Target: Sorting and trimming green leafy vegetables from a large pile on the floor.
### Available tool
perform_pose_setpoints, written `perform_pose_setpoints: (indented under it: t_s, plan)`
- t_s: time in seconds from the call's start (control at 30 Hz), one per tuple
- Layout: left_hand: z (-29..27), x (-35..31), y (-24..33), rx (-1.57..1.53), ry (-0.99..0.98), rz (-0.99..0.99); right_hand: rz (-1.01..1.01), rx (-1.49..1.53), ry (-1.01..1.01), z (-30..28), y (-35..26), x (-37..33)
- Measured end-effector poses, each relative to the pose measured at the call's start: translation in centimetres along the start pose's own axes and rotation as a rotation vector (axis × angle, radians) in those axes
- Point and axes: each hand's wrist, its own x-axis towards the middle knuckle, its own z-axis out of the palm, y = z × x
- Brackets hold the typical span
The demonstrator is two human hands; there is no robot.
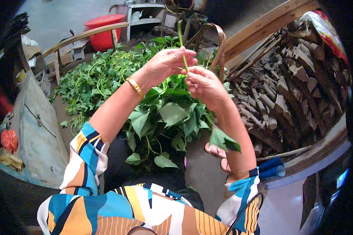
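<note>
A green stem (pixel 181 34) of a leafy vine stands up between my hands. My left hand (pixel 166 65), with a gold bracelet (pixel 135 88) on its wrist, has thumb and fingers closed around it. Just below and to the right, my right hand (pixel 206 85) pinches the same stem lower down. A broad green leaf (pixel 220 140) hangs below my right hand in front of the forearm; its join to the stem is hidden. Under both hands a bunch of leafy vines (pixel 172 113) lies over my lap, with leaves hanging down.
A large heap of leafy vines (pixel 92 76) spreads ahead and left. Stacked firewood (pixel 278 90) fills the right, beside a wooden beam (pixel 262 25). Behind stands a red bucket (pixel 104 33) near a shelf (pixel 145 20). Pink sandals (pixel 215 150) and blue tubes (pixel 272 171) lie at lower right.
</note>
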Motion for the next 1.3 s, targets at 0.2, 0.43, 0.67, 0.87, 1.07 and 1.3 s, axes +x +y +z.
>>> perform_pose_setpoints:
  t_s: [0.2, 0.43, 0.67, 0.87, 1.07, 1.3]
  plan:
    - [-2.6, -5.5, 3.3, -0.239, 0.382, 0.205, 0.058, -0.076, -0.21, 6.3, 4.1, -2.9]
    - [-7.5, -14.8, 2.7, -0.503, 0.544, 0.337, -0.09, -0.657, -0.157, 10.5, 8.3, -3.6]
    - [-8.3, -20.4, 0.1, -0.665, 0.654, 0.722, -0.467, -1.102, 0.191, 12.7, 9.1, -0.1]
    - [-9.6, -22.6, 0.7, -0.67, 0.758, 0.989, -0.273, -0.808, 0.516, 7.0, 6.4, 7.5]
    - [-9.5, -23.3, 0.1, -0.821, 0.717, 0.726, 0.353, -1.838, 0.292, 4.4, 7.7, 10.6]
    - [-8.0, -21.3, -2.3, -0.783, 0.74, 0.525, 0.278, -1.659, 0.464, 3.5, 8.5, 9.5]
